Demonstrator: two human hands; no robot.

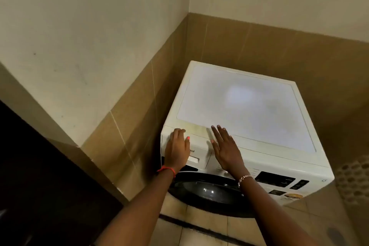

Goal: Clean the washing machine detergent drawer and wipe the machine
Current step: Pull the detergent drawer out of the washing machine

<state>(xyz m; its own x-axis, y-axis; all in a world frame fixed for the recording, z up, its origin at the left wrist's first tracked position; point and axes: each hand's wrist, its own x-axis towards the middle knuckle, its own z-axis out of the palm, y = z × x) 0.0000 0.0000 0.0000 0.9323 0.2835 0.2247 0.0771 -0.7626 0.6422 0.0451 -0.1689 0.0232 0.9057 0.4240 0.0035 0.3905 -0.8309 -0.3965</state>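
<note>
A white front-loading washing machine [249, 110] stands in a tiled corner, with a dark round door [207, 191] below. Its detergent drawer [197, 156] sits shut at the upper left of the front panel, with a recessed handle. My left hand [177, 149] lies flat on the drawer front, fingertips curled over the machine's top edge, holding nothing. My right hand [225, 148] is spread flat just right of the drawer, fingers reaching onto the top, also holding nothing.
Brown tiled walls [139, 126] close in on the machine's left and back. A dark control display [275, 178] and buttons sit on the right of the front panel. A dark surface [40, 185] fills the lower left. Tiled floor [199, 231] lies below.
</note>
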